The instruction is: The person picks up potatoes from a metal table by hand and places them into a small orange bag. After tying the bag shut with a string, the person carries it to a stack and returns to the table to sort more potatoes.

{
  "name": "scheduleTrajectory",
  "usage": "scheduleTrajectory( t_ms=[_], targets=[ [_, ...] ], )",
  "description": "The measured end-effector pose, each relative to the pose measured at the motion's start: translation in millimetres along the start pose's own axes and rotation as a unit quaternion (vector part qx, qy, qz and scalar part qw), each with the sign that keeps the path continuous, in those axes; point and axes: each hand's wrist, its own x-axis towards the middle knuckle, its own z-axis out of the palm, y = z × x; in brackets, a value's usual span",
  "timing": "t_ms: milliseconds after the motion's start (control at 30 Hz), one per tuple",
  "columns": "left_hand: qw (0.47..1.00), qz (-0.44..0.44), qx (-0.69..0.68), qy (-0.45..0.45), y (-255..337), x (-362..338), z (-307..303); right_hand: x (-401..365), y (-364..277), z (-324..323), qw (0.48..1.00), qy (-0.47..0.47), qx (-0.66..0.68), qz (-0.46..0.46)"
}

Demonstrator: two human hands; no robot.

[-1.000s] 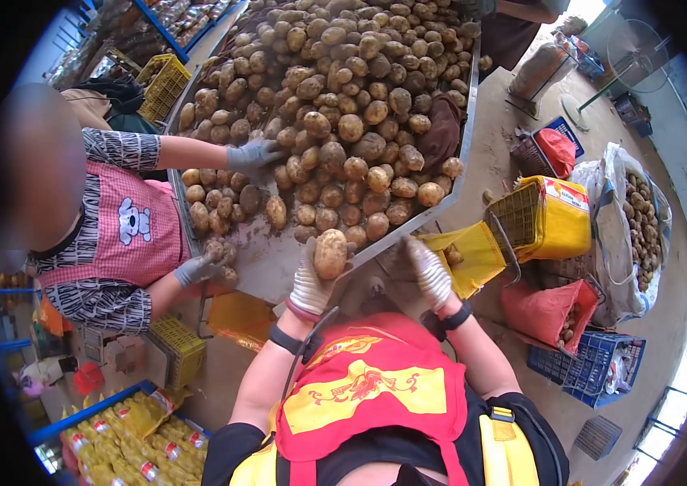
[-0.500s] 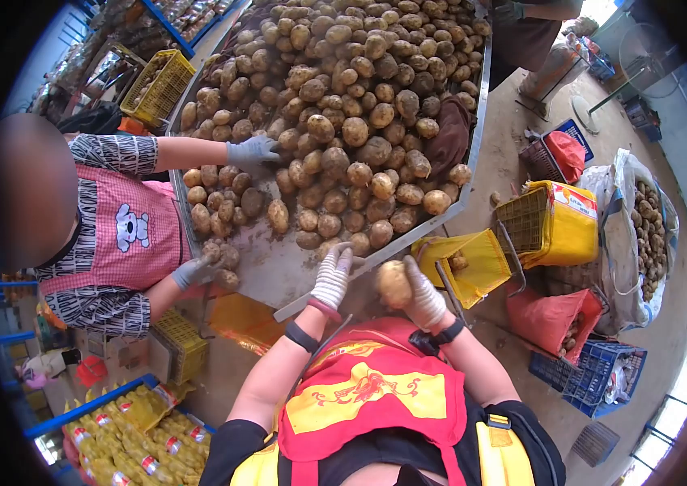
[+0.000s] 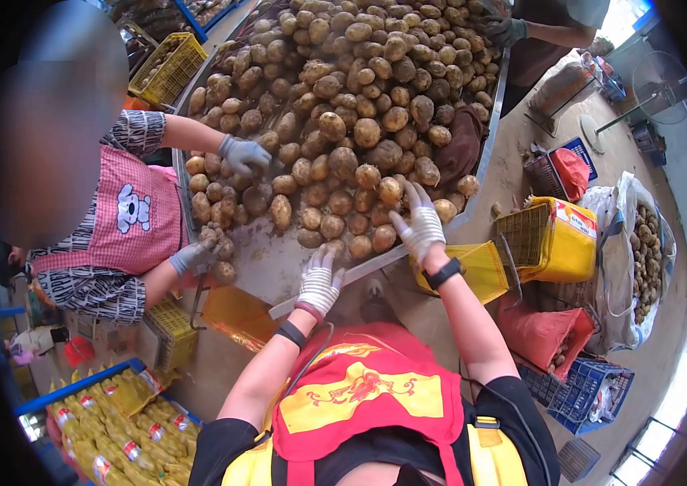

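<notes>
Many brown potatoes (image 3: 343, 162) lie heaped on a metal-edged table (image 3: 258, 263). My left hand (image 3: 320, 285), in a striped white glove, is at the table's near edge with its fingers apart and nothing in it. My right hand (image 3: 422, 224), gloved the same way, reaches over the near right part of the heap, fingers spread, touching or close to the potatoes there. A yellow mesh bag (image 3: 477, 271) hangs open below the right edge, beside my right forearm.
A co-worker in a pink apron (image 3: 137, 215) works on the left with gloved hands among the potatoes; another person's gloved hand (image 3: 507, 31) is at the top right. Yellow crate (image 3: 560, 243), red bag (image 3: 542, 332) and blue crates (image 3: 594, 389) stand right.
The potato that was in my right hand is no longer there. My right hand has moved forward to the heap and opened. My left hand has shifted slightly left and down.
</notes>
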Motion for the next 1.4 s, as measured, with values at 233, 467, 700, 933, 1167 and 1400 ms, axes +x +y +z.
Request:
scheduleTrajectory(
  t_ms=[233, 467, 700, 933, 1167, 1400],
  targets=[
    [0.996, -0.066, -0.064, 0.010, -20, -31, -25, 41, -5, 35, 0.986, -0.124, 0.051, 0.102],
    [0.522, -0.253, -0.814, -0.042, -12, -9, -41, -50, -98, 69, 0.945, -0.237, 0.175, -0.145],
    [0.558, -0.362, -0.746, -0.033, -15, -14, -58, 59, -34, 65, 0.992, -0.038, -0.101, 0.057],
    [0.589, -0.335, -0.732, -0.067, 2, -15, -75, 33, -59, 42, 0.852, -0.120, 0.481, 0.166],
    [0.794, -0.148, -0.590, -0.003, 21, 12, -92, -32, -83, 38, 0.487, -0.263, 0.796, 0.246],
    [0.864, -0.108, -0.480, 0.105, 58, 11, -115, -43, -84, 30, 0.390, -0.256, 0.821, 0.328]
  ],
)
